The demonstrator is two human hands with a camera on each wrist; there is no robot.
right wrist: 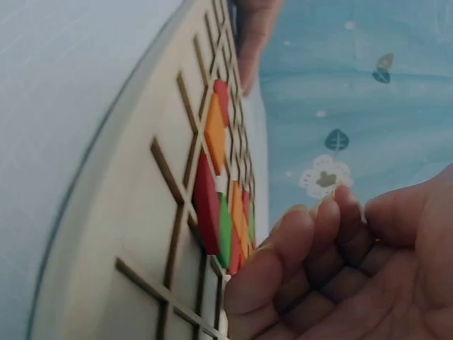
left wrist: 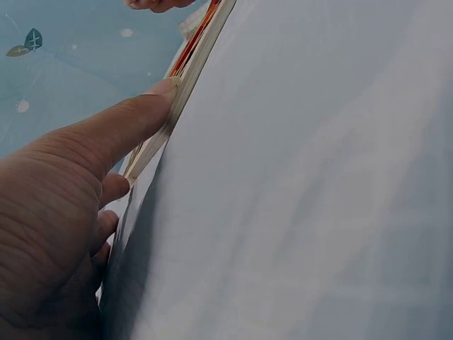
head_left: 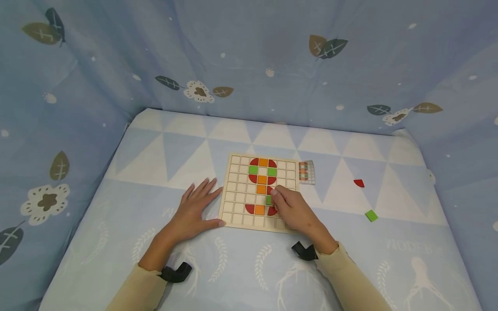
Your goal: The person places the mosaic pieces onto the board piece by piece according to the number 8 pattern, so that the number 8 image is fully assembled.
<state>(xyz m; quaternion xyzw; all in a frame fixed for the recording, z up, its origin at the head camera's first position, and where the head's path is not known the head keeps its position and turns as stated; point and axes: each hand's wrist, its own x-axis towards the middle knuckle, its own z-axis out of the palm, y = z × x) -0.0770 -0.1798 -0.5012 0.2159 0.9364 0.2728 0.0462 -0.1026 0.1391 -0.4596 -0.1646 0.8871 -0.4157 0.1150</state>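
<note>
your left hand (head_left: 193, 214) lies flat on the patterned surface (head_left: 116, 194), fingers straight and spread, its fingertips and thumb against the left edge of the wooden grid board (head_left: 233, 190). the left wrist view shows the thumb (left wrist: 134, 120) touching the board's rim (left wrist: 185, 78); that grip is apart and holds nothing.

your right hand (head_left: 295, 211) rests on the near right part of the board, fingers curled, its fingertips at a red piece (head_left: 269, 190) and a green tile (head_left: 268, 200) in the middle of the coloured column. from the right wrist view the fingers (right wrist: 283, 262) bend toward the tiles (right wrist: 223, 227), but you cannot tell whether that grip is clamped on a piece or only touching it.

the board lies at the centre of the surface, with red, orange and green tiles set in its cells: a cluster at the far end, a column down the middle, and a row near you.

just beside the board's far right corner lies a small pattern card (head_left: 306, 172). well apart to the right sit a loose red quarter-round piece (head_left: 359, 183) and, nearer you, a loose green square (head_left: 371, 215).
</note>
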